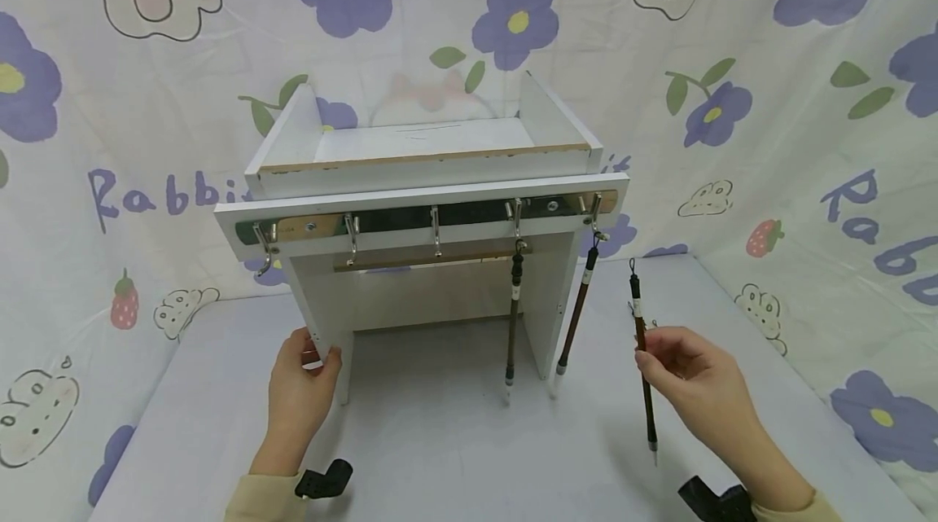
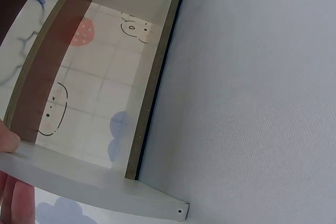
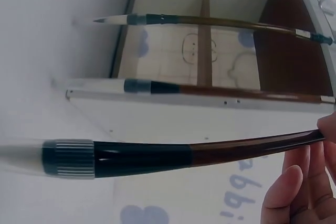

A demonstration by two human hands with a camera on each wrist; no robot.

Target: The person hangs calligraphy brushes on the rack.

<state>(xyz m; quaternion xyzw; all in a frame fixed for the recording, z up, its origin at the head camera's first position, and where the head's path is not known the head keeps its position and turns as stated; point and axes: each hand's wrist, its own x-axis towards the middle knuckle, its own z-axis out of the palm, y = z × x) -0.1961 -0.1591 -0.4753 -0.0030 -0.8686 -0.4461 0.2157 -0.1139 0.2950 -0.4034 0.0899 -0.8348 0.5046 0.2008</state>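
Note:
My right hand (image 1: 696, 375) pinches a calligraphy brush (image 1: 648, 400) by its brown handle, hanging loop up and pale tip down, right of a white shelf rack (image 1: 318, 294). In the right wrist view, the brush (image 3: 142, 158) lies across the foreground, white bristles to the left. My left hand (image 1: 302, 396) grips the rack's left side panel, thumb on the front and fingers behind. A hook rail (image 1: 469, 214) runs along the rack's front edge. One hanging brush (image 1: 513, 326) is on its fourth hook, another hanging brush (image 1: 579, 306) on the rightmost.
The rack stands on a white-covered table (image 1: 454, 457). Behind and beside it hangs a printed cloth (image 1: 432, 9) with purple flowers and rabbits. A metal hook (image 1: 436, 230) at the middle of the rail is bare. Small dark loops show just behind my right fingers.

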